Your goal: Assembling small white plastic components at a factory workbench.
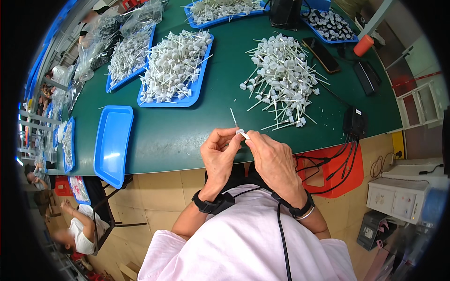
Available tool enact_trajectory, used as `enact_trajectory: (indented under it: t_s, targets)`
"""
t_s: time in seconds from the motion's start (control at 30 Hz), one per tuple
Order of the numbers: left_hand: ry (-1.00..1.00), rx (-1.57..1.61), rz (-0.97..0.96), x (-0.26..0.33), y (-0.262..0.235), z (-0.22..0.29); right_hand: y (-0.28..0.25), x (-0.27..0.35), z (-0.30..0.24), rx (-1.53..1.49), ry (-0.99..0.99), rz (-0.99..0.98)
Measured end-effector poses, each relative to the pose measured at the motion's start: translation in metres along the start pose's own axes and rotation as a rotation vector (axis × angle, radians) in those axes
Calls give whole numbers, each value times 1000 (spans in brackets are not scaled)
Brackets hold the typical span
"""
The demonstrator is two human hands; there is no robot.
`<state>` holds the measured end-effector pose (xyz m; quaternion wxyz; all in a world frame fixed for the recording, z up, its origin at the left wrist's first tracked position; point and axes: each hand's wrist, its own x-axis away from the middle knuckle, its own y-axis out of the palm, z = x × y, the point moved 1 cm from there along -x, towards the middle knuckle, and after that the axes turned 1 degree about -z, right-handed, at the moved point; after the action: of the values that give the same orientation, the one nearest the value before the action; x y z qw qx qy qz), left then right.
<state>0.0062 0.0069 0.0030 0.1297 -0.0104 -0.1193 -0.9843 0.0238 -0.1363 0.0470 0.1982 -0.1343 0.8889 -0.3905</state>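
Our fingers (236, 140) meet over the near edge of the bench (187, 131), and between them we pinch a small white cap piece (242, 134) with a thin white stick (234, 118) rising from it, tilted up and away from us. Our left hand (219, 157) closes its thumb and fingertips on the piece from one side, and our right hand (274, 161) closes on it from the other, so both hands grip the same part, held just above the green surface. Black bands sit on both our wrists, with a cable running down from the right one.

Further out, to the right and ahead, lies a loose heap of white capped sticks (281, 79) straight on the bench. Ahead on the left a blue tray (176, 68) holds another pile of them. Nearer us on the left stands an empty blue tray (112, 143), well apart from our hands. A dark phone (321, 55) lies beyond the heap.
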Motion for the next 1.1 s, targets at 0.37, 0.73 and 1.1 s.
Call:
enact_trajectory:
  t_s: [0.37,0.73,1.1]
  targets:
    - [37,-56,-2,1,1,0,1,0,1,-25,6,9]
    - [11,-12,-6,0,2,2,-2,-1,2,-27,-7,8]
    - [5,-10,17,1,3,4,-3,-1,0,-20,-18,13]
